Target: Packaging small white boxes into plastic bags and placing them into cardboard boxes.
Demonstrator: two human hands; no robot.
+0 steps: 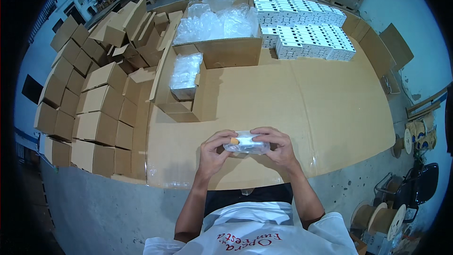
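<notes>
Both my hands hold one small clear plastic bag (246,144) with a white item and an orange part inside, just above the near edge of the cardboard-covered table (302,99). My left hand (214,151) grips its left end, fingers curled near the orange part. My right hand (276,145) grips its right end, fingers over the top.
An open carton (222,49) full of clear bags stands at the far middle; a smaller open box (185,78) of bagged items sits left of centre. Rows of white boxes (306,30) lie far right. Stacked brown cartons (94,108) fill the left. Cable spools (382,217) stand on the floor, right.
</notes>
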